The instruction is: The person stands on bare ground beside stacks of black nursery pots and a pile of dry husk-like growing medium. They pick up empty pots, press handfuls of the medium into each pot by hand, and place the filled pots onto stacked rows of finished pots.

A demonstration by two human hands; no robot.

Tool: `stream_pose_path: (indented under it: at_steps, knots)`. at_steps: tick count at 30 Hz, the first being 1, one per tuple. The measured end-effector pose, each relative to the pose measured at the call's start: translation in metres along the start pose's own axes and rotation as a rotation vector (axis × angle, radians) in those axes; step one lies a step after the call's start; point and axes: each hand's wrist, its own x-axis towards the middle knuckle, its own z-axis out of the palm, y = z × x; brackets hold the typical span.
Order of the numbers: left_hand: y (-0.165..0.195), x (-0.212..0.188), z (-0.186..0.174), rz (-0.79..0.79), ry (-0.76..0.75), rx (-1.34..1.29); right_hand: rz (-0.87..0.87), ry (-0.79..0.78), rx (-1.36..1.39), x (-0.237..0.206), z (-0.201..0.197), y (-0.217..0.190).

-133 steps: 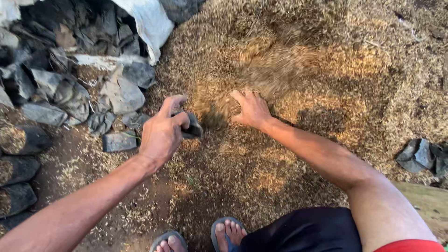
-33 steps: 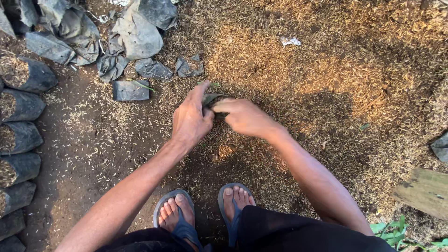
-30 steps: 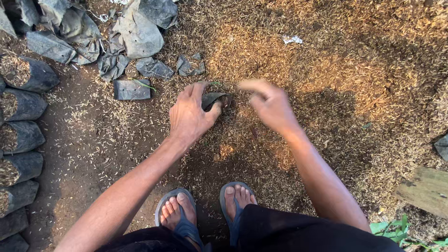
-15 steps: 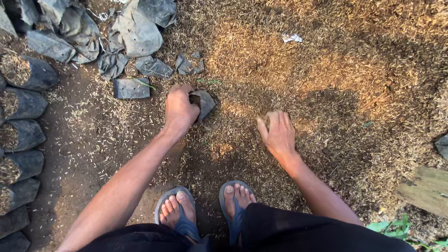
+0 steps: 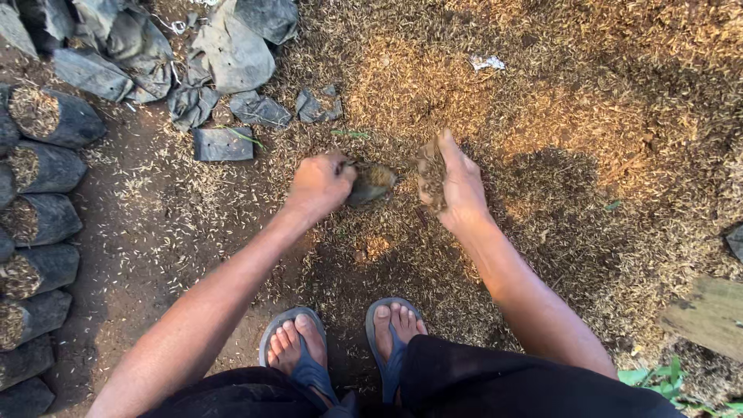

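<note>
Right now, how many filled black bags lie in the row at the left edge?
7 filled bags stacked down the left edge, top to bottom corner; more may be cut off by the frame.

We see bare brown ground [image 5: 155, 232] carrying a wide heap of tan husks [image 5: 542, 93] on the right. Filled dark planting bags [image 5: 46, 217] lie in a row at its left edge, limp empty bags [image 5: 232, 54] lie at the top, and a plank [image 5: 708, 313] lies at the right.
</note>
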Motion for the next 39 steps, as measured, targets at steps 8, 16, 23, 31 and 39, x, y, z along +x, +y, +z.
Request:
stream_pose_path:
  at_steps: [8,16,23,31,39]
  knots:
    - [-0.002,0.002,0.011,0.408,0.342,0.095,-0.171,-0.183,0.164,-0.016,0.053,-0.018]
    - [-0.011,0.006,0.020,0.312,0.243,0.152,-0.238,-0.219,0.342,-0.009,0.076,-0.016]
    - [-0.008,-0.005,0.010,0.392,0.367,0.094,-0.294,-0.263,0.436,0.002,0.083,0.000]
    - [-0.012,-0.009,0.018,0.490,0.429,0.060,-0.446,-0.248,-0.301,-0.010,0.063,0.002]
    - [-0.030,-0.005,0.028,0.456,0.462,0.172,-0.929,-0.252,-1.618,-0.034,0.063,0.026]
